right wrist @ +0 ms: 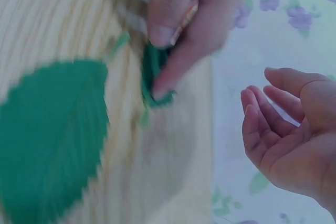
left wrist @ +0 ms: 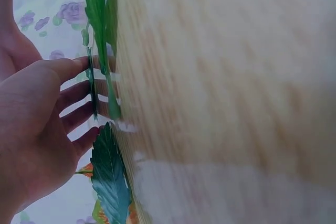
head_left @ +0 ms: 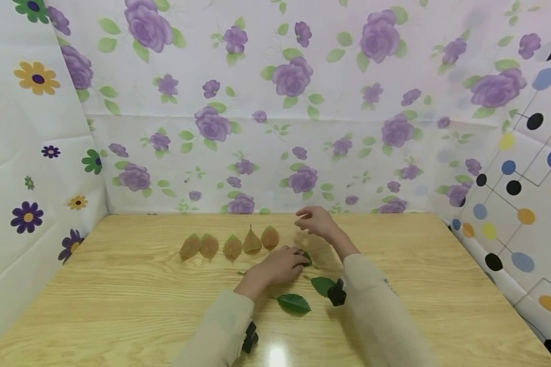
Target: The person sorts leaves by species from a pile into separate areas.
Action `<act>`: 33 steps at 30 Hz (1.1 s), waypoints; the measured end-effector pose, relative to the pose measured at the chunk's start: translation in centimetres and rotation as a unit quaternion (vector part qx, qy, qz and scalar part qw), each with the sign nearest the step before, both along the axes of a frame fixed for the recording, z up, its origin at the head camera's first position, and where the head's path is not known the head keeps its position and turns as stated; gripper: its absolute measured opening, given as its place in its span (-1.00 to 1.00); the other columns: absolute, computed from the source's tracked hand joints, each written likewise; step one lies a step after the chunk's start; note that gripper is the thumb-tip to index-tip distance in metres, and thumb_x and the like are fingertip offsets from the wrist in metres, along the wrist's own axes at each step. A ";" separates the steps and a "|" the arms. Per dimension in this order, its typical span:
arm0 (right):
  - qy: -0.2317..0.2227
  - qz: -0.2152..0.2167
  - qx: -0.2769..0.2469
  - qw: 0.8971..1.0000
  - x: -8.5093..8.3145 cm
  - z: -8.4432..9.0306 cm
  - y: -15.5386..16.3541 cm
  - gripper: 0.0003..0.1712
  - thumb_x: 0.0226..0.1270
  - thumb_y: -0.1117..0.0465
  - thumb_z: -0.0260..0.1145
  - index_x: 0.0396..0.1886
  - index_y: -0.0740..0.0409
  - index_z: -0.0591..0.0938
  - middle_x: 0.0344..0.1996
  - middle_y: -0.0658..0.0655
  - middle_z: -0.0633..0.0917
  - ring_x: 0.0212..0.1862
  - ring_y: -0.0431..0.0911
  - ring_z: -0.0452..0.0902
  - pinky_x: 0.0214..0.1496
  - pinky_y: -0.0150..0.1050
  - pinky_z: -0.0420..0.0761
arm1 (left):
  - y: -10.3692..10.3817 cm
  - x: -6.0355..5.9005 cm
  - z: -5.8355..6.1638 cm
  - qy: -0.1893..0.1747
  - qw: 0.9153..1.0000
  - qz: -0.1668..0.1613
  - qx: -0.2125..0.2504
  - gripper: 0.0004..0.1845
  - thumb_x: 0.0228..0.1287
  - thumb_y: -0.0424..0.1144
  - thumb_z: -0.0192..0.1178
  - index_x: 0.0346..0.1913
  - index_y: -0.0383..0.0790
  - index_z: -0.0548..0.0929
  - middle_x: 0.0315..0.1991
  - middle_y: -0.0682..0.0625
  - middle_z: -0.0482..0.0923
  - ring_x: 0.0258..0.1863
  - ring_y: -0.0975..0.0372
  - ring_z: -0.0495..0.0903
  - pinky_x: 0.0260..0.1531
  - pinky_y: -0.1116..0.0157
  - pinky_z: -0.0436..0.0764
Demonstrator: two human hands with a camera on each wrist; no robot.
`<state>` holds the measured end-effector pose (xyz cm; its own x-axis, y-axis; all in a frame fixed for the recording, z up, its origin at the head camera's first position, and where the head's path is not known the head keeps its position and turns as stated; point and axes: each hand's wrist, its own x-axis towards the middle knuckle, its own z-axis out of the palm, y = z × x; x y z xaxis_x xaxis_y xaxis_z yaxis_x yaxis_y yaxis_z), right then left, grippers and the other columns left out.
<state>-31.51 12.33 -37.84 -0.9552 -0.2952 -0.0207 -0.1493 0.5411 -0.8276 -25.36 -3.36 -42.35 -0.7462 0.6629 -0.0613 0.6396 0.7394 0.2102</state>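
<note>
On the wooden table (head_left: 119, 295) my left hand (head_left: 300, 257) pinches a small green leaf (head_left: 307, 260) between thumb and finger; the right wrist view shows the leaf (right wrist: 153, 72) under those fingers (right wrist: 184, 51). The left wrist view has the hand (left wrist: 84, 93) with fingers spread against an edge-on green leaf (left wrist: 96, 3). My right hand (head_left: 303, 220) hovers above the table just beyond, fingers loosely curled and holding nothing, seen also as a relaxed hand (right wrist: 257, 108). Two more green leaves (head_left: 294, 304) (head_left: 323, 284) lie near my forearms.
A row of several brown leaves (head_left: 232, 246) lies side by side behind the left hand. Flowered sheets (head_left: 257, 127) wall the table at the back and left, a dotted sheet (head_left: 523, 193) at the right. A large green leaf (right wrist: 50, 140) fills the right wrist view's left.
</note>
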 end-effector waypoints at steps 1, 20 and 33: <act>0.007 0.007 0.007 1.000 0.0 0.2 0.4 -0.57 0.40 0.23 0.23 0.19 0.34 0.51 -0.05 0.30 0.66 -0.03 0.16 0.60 -0.01 0.06 0.60 | 0.0 -0.1 -0.1 0.003 1.000 -0.001 0.003 -0.65 0.53 -0.18 -0.04 0.24 -0.08 0.56 0.28 -0.07 0.41 0.22 0.04 0.38 0.18 0.15 0.42; 0.112 0.090 0.097 0.985 8.3 0.0 8.4 -0.67 0.40 0.16 0.27 0.07 0.23 0.63 -0.18 0.02 0.69 -0.12 -0.05 0.58 -0.16 -0.17 0.62 | 0.7 0.8 0.4 0.097 0.994 0.002 0.050 -0.79 0.44 -0.30 0.09 -0.04 -0.12 0.71 -0.11 -0.05 0.54 -0.19 0.12 0.49 -0.27 0.26 0.56; 0.118 0.085 0.148 0.978 11.7 -2.6 15.5 -0.68 0.30 0.28 0.33 0.02 0.32 0.66 -0.05 0.24 0.68 0.01 0.17 0.59 -0.12 -0.13 0.66 | 1.2 0.0 -0.1 0.153 0.986 -0.009 0.064 -0.91 0.35 -0.26 0.23 -0.15 -0.17 0.64 -0.28 0.00 0.51 -0.35 0.18 0.42 -0.41 0.33 0.47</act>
